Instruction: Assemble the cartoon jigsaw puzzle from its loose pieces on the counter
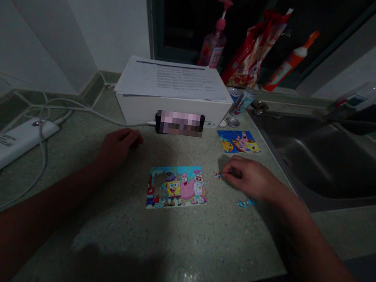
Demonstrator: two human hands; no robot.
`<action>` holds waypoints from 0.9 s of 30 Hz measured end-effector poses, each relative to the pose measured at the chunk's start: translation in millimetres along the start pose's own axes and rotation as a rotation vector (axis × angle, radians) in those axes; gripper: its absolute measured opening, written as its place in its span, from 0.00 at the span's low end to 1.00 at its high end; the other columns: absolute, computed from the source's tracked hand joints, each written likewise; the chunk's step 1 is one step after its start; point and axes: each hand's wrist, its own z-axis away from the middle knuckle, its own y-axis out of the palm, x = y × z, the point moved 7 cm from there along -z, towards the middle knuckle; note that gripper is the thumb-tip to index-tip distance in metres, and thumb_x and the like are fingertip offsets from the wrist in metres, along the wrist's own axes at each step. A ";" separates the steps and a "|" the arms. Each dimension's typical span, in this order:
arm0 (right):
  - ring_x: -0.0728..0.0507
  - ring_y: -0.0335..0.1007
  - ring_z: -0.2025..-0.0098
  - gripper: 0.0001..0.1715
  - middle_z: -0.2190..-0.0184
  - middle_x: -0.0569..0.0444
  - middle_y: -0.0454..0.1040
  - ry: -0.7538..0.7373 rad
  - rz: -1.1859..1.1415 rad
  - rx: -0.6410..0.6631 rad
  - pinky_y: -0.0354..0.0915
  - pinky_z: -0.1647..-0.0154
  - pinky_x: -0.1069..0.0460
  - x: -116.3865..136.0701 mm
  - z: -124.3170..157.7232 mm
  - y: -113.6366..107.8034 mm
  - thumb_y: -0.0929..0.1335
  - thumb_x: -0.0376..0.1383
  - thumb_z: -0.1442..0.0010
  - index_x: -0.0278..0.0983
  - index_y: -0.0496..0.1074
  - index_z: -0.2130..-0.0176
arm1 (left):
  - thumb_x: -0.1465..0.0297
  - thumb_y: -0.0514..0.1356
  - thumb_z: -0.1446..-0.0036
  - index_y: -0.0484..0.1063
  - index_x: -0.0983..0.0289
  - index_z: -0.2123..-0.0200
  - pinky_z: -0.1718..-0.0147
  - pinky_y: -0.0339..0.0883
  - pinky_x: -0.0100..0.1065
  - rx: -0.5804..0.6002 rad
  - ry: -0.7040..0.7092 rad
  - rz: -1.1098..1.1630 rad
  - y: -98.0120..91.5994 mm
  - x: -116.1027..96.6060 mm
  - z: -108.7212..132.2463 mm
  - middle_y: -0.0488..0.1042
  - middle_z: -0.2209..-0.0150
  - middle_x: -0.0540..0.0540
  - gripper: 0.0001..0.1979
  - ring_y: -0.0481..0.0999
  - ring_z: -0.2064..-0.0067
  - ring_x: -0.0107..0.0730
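A cartoon jigsaw puzzle (187,191) lies flat on the counter in front of me. A dull, bare-looking patch shows in its left part. My right hand (247,175) is to the right of it, thumb and forefinger pinched at a small puzzle piece (217,175) on the counter. Closer to me, below that hand, sits a little group of blue puzzle pieces (246,204). My left hand (121,144) rests on the counter to the puzzle's upper left, fingers curled together, with nothing seen in them. Beyond my right hand is a second cartoon picture (239,142).
A white box (173,107) topped with printed paper stands behind, a phone (179,124) leaning on it with its cable running left. A power strip (13,142) lies at left. A can (244,103) stands near the sink (330,154). Pump bottle (213,46) and bag (253,53) are behind.
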 end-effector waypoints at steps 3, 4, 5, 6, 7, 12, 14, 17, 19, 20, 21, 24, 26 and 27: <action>0.43 0.75 0.65 0.05 0.63 0.53 0.80 -0.005 -0.013 0.010 0.65 0.62 0.48 -0.3 0.5 2.1 0.72 0.38 0.34 0.42 0.80 0.58 | 0.55 0.59 0.38 0.78 0.57 0.74 0.61 0.70 0.41 0.000 0.003 0.003 -0.1 0.4 0.2 0.79 0.72 0.54 0.17 0.77 0.65 0.41; 0.42 0.75 0.64 0.06 0.62 0.53 0.81 -0.007 -0.019 0.013 0.65 0.61 0.48 -0.6 0.3 3.5 0.72 0.39 0.34 0.42 0.80 0.56 | 0.55 0.59 0.38 0.78 0.58 0.74 0.61 0.70 0.41 0.003 0.007 0.001 0.0 0.2 0.2 0.79 0.72 0.54 0.17 0.77 0.65 0.41; 0.42 0.76 0.63 0.08 0.61 0.52 0.81 -0.009 -0.024 0.014 0.66 0.61 0.48 -0.9 0.0 5.0 0.73 0.40 0.34 0.42 0.80 0.55 | 0.54 0.59 0.38 0.78 0.58 0.74 0.61 0.69 0.41 0.001 0.008 -0.001 -0.1 0.4 0.2 0.79 0.72 0.54 0.18 0.76 0.65 0.41; 0.42 0.76 0.63 0.08 0.61 0.52 0.81 -0.011 -0.026 0.013 0.66 0.60 0.48 -1.3 -0.4 6.4 0.73 0.41 0.34 0.42 0.81 0.55 | 0.53 0.59 0.38 0.78 0.58 0.73 0.62 0.69 0.40 0.003 0.005 -0.003 0.0 0.8 0.1 0.79 0.72 0.53 0.18 0.76 0.65 0.41; 0.42 0.77 0.62 0.08 0.61 0.52 0.81 -0.011 -0.027 0.010 0.67 0.60 0.48 -1.7 -0.7 7.5 0.74 0.41 0.34 0.42 0.81 0.55 | 0.53 0.59 0.39 0.78 0.58 0.73 0.62 0.69 0.40 0.003 0.001 -0.002 0.1 1.3 -0.1 0.79 0.72 0.53 0.18 0.77 0.65 0.41; 0.41 0.77 0.63 0.07 0.62 0.52 0.81 0.002 -0.018 0.010 0.66 0.61 0.48 -3.1 -1.6 10.5 0.74 0.40 0.34 0.42 0.81 0.56 | 0.52 0.60 0.40 0.78 0.58 0.73 0.60 0.71 0.40 -0.003 -0.009 0.011 1.0 3.6 -1.2 0.80 0.71 0.54 0.18 0.78 0.64 0.42; 0.41 0.77 0.64 0.08 0.63 0.52 0.81 0.022 -0.009 0.016 0.66 0.61 0.47 -3.7 -1.6 11.2 0.74 0.40 0.34 0.42 0.80 0.55 | 0.52 0.60 0.40 0.78 0.58 0.73 0.60 0.71 0.41 -0.009 -0.014 0.035 1.5 4.8 -1.7 0.80 0.71 0.54 0.18 0.78 0.64 0.42; 0.41 0.77 0.64 0.08 0.63 0.52 0.81 0.039 -0.006 0.016 0.66 0.61 0.47 -3.6 -1.8 11.6 0.74 0.40 0.34 0.41 0.80 0.55 | 0.52 0.60 0.40 0.78 0.57 0.73 0.59 0.72 0.41 -0.013 -0.018 0.062 1.9 6.1 -2.3 0.81 0.71 0.54 0.17 0.78 0.65 0.42; 0.41 0.77 0.63 0.07 0.63 0.52 0.81 0.037 -0.008 0.011 0.66 0.61 0.48 -2.6 -2.1 11.7 0.74 0.39 0.35 0.42 0.79 0.56 | 0.53 0.60 0.41 0.78 0.57 0.74 0.59 0.72 0.42 -0.015 -0.009 0.049 1.5 6.0 -2.6 0.81 0.71 0.54 0.17 0.78 0.65 0.43; 0.41 0.77 0.64 0.06 0.63 0.52 0.81 0.035 -0.009 0.010 0.66 0.61 0.48 -2.1 -2.2 11.8 0.73 0.39 0.35 0.42 0.79 0.57 | 0.53 0.60 0.40 0.78 0.57 0.74 0.60 0.72 0.42 -0.011 -0.004 0.040 1.6 5.8 -2.7 0.80 0.71 0.54 0.17 0.78 0.65 0.43; 0.41 0.77 0.64 0.06 0.63 0.52 0.80 0.035 -0.010 0.010 0.66 0.61 0.48 -1.8 -2.3 12.0 0.73 0.39 0.35 0.42 0.79 0.57 | 0.53 0.60 0.40 0.78 0.57 0.74 0.60 0.71 0.42 -0.011 -0.002 0.036 1.3 5.8 -2.7 0.80 0.72 0.54 0.17 0.78 0.65 0.43; 0.41 0.76 0.65 0.07 0.64 0.52 0.80 0.037 -0.006 0.007 0.65 0.63 0.47 -1.2 -2.6 12.5 0.73 0.39 0.36 0.41 0.78 0.57 | 0.53 0.60 0.40 0.78 0.57 0.73 0.61 0.72 0.41 -0.006 -0.004 0.046 1.3 6.4 -2.6 0.80 0.71 0.54 0.17 0.78 0.65 0.43; 0.41 0.75 0.66 0.06 0.65 0.53 0.79 0.034 -0.009 -0.003 0.64 0.63 0.47 -0.9 -2.6 12.2 0.73 0.39 0.37 0.41 0.78 0.58 | 0.53 0.60 0.39 0.79 0.57 0.73 0.60 0.73 0.41 0.001 0.000 0.051 1.8 6.3 -2.4 0.81 0.70 0.54 0.17 0.79 0.64 0.43; 0.42 0.74 0.66 0.06 0.66 0.53 0.79 0.032 -0.016 -0.008 0.64 0.63 0.48 -0.8 -2.6 12.0 0.73 0.38 0.37 0.41 0.77 0.59 | 0.53 0.60 0.39 0.79 0.57 0.73 0.60 0.73 0.41 0.002 0.001 0.052 2.0 6.3 -2.3 0.81 0.70 0.54 0.17 0.79 0.63 0.43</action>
